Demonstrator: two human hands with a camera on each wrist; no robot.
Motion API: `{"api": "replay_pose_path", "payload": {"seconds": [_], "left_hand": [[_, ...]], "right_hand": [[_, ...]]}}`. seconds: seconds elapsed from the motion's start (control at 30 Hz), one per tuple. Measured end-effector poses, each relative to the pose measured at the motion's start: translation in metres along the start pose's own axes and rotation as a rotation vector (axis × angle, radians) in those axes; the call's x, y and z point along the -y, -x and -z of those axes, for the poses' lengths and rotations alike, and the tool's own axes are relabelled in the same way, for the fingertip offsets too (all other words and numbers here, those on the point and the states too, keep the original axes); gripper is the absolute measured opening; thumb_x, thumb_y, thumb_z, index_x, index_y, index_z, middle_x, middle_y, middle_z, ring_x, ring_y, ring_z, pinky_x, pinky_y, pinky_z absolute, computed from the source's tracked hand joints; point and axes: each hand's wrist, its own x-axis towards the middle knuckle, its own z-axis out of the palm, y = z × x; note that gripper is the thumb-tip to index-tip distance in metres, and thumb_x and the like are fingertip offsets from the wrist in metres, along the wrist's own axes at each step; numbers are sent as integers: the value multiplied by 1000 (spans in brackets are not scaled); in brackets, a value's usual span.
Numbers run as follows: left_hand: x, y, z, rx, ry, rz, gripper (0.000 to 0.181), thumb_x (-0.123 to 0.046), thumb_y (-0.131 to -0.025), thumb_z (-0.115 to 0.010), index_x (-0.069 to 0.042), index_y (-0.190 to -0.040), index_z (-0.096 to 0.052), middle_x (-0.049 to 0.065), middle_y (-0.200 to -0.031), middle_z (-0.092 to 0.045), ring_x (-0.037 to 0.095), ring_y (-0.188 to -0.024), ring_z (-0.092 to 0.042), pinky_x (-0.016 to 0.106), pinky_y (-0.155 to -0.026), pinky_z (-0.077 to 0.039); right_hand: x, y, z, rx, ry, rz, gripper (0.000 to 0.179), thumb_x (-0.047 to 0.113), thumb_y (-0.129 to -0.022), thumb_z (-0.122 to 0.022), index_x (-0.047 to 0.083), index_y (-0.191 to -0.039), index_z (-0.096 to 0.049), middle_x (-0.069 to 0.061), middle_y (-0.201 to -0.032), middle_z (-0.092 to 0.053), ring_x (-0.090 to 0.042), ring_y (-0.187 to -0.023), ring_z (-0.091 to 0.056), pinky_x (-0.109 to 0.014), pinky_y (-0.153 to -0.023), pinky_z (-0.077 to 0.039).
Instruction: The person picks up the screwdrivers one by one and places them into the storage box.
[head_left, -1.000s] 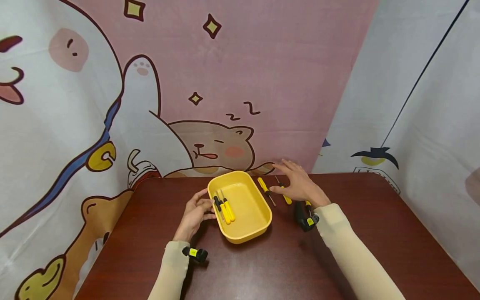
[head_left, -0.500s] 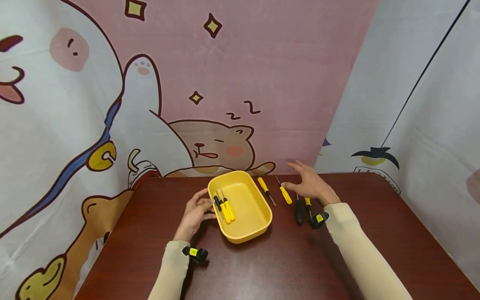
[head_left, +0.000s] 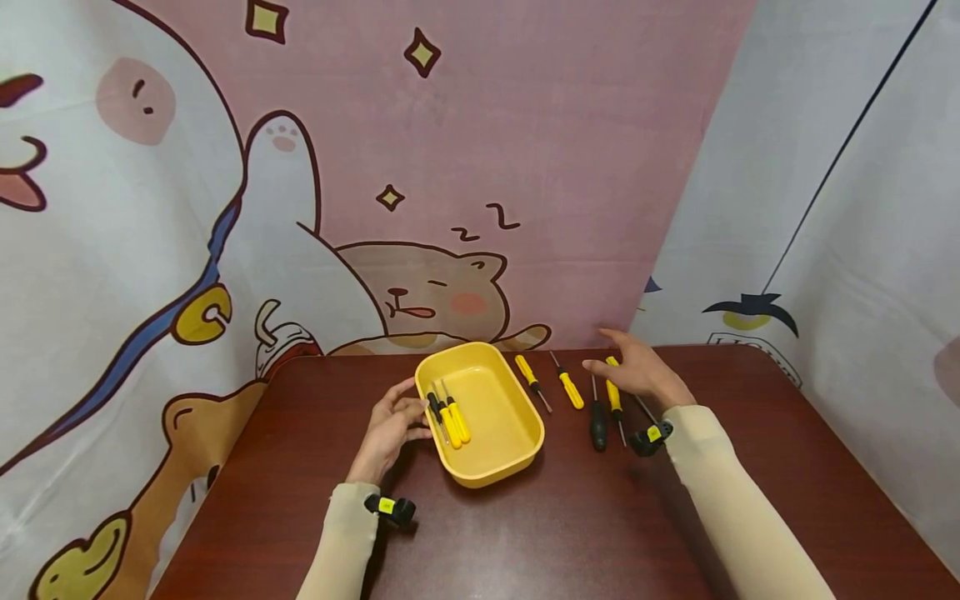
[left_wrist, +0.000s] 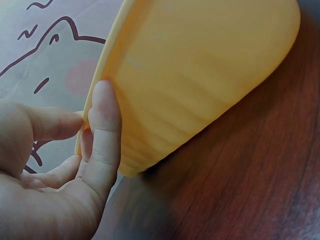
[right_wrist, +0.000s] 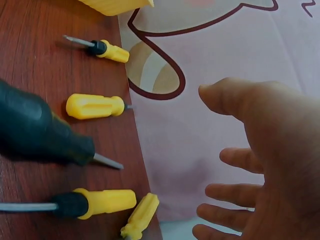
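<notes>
Head view: left hand (head_left: pixel 388 425) has a yellow tray (head_left: pixel 498 408) pinched at the edge, tray just right of it with three screwdrivers (head_left: pixel 452 425) lying inside on that hand's side. Just short of the right hand (head_left: pixel 641 372), which is empty and spread wide, lies a black-handled screwdriver (head_left: pixel 597 428). Two yellow-handled ones (head_left: pixel 572 391) are off its left side, and past both hands there's a cartoon backdrop (head_left: pixel 570 167).

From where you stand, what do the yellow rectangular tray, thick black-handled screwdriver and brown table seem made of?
Yellow rectangular tray: probably satin plastic; single colour, thin rounded rim.
Thick black-handled screwdriver: matte plastic or rubber handle; grey shaft's shine suggests metal.
Brown table: satin wood or wood-look laminate; streaky grain, soft reflections.
</notes>
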Motion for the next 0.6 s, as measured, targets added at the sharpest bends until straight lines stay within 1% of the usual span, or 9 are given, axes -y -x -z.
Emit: {"api": "replay_pose_path", "payload": {"seconds": [0.1, 0.2, 0.4, 0.6], "left_hand": [[0, 0, 0, 2, 3, -2, 58, -6, -100, -62, -14, -154, -40, 28, -124, -58, 19, -79, -62, 36, -68, -65], [0, -1, 0, 5, -5, -2, 57, -7, -101, -62, -14, -153, -41, 28, -124, -58, 19, -80, -62, 35, -69, -65], [2, -1, 1, 9, -13, -5, 57, -8, -101, -63, -14, -153, -41, 27, -124, -59, 19, -80, -63, 34, -69, -65], [2, -1, 1, 6, -6, -7, 57, -8, -100, -63, -13, -153, -41, 26, -122, -59, 19, -79, -63, 34, -69, -65]], "right_hand": [[-5, 0, 1, 3, -5, -20, 86, 51, -97, -63, 4, -160, -29, -28, -163, -30, -51, -147, -31, -70, -118, -30], [-11, -2, 0, 3, -1, -31, 85, 51, -98, -62, 2, -160, -29, -28, -163, -31, -50, -147, -34, -69, -119, -31], [-20, 0, -2, 12, 9, -41, 80, 46, -100, -61, -3, -157, -33, -31, -156, -39, -51, -138, -46, -67, -112, -40], [-27, 0, -3, 42, -10, -107, 74, 39, -100, -61, -3, -156, -35, -34, -149, -46, -50, -132, -51, -67, -108, -45]]}}
